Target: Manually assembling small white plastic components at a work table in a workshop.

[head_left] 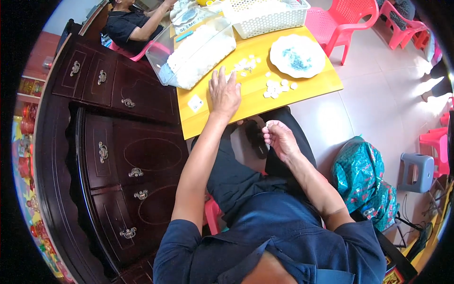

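My left hand [224, 95] lies on the yellow table [302, 97] with its fingers stretched out and apart. Its fingertips are close to a scatter of small white pieces [247, 64]. Over my lap, just off the table's near edge, my right hand [282, 142] is closed in a pinch. Something pale and tiny shows at its fingertips, too small to name. A second group of white round pieces [274, 90] sits near the table edge. Beyond it stands a white scalloped plate [298, 40] holding small bluish bits. A small white square [195, 103] lies left of my left hand.
A clear plastic bin [177, 78] full of white pieces and a white perforated basket [272, 26] stand at the back. A dark wooden cabinet [153, 151] borders the left. Rightward are a pink chair [336, 21], green bag [357, 163] and grey stool [416, 173]. Another person [130, 31] sits far left.
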`<state>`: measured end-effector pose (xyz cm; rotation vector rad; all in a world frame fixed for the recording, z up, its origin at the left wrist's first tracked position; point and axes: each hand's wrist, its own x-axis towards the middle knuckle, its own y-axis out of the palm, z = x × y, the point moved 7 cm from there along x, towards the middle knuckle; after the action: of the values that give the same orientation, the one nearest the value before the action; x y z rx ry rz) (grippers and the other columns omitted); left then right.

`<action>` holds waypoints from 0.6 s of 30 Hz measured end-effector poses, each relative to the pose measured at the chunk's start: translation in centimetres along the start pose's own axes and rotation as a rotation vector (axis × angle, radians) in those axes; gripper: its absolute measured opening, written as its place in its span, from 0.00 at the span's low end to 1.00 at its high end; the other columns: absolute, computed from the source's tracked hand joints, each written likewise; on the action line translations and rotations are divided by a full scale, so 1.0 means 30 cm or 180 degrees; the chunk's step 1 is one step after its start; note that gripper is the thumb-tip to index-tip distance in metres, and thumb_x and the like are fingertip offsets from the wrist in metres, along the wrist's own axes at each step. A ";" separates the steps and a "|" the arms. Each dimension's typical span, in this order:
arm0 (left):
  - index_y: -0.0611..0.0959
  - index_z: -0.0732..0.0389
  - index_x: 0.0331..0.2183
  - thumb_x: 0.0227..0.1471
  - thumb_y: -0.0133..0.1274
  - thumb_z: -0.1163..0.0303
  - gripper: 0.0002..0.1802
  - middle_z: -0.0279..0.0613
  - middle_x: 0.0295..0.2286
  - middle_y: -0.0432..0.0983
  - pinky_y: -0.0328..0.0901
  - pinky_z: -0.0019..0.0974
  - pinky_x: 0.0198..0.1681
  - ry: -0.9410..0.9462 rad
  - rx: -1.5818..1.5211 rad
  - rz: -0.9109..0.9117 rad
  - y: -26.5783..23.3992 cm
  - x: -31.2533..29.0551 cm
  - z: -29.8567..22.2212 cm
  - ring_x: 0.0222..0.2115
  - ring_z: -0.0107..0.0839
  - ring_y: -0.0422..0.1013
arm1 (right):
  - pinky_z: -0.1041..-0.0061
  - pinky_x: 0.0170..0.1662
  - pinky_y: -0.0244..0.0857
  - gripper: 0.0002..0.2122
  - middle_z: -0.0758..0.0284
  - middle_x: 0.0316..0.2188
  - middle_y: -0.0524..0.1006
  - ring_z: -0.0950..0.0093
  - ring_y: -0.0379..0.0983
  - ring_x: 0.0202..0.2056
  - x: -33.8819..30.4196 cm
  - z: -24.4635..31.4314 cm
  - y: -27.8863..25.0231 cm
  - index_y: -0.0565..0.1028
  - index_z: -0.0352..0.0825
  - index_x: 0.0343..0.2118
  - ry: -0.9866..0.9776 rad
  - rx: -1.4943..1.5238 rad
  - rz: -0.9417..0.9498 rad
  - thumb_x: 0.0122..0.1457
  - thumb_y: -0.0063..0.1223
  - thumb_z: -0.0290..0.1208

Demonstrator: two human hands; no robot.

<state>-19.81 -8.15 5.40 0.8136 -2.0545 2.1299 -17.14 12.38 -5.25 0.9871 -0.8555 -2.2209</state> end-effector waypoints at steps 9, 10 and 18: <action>0.76 0.59 0.56 0.58 0.53 0.59 0.26 0.56 0.62 0.57 0.47 0.61 0.65 -0.0078 -0.0088 0.0257 0.080 -0.011 0.021 0.64 0.57 0.49 | 0.82 0.33 0.72 0.02 0.70 0.30 0.80 0.82 0.75 0.28 0.007 -0.010 -0.016 0.75 0.38 0.37 0.0029 -0.0042 -0.0056 0.63 0.53 0.28; 0.76 0.60 0.55 0.58 0.53 0.59 0.26 0.56 0.61 0.57 0.47 0.60 0.66 -0.0079 -0.0115 0.0271 0.080 -0.013 0.019 0.64 0.57 0.49 | 0.82 0.33 0.72 0.02 0.71 0.30 0.80 0.83 0.75 0.28 0.006 -0.009 -0.015 0.75 0.39 0.37 0.0010 -0.0054 -0.0034 0.63 0.54 0.29; 0.78 0.64 0.51 0.55 0.56 0.60 0.25 0.55 0.60 0.60 0.46 0.60 0.66 -0.0073 -0.0117 0.0203 0.052 -0.022 -0.012 0.64 0.57 0.50 | 0.82 0.33 0.72 0.03 0.71 0.30 0.80 0.82 0.75 0.28 0.005 -0.013 -0.014 0.75 0.38 0.38 0.0042 -0.0128 -0.0097 0.63 0.52 0.28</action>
<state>-19.98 -7.77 3.72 0.7817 -2.1524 2.1177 -17.02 12.40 -5.83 1.0010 -0.7921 -2.2459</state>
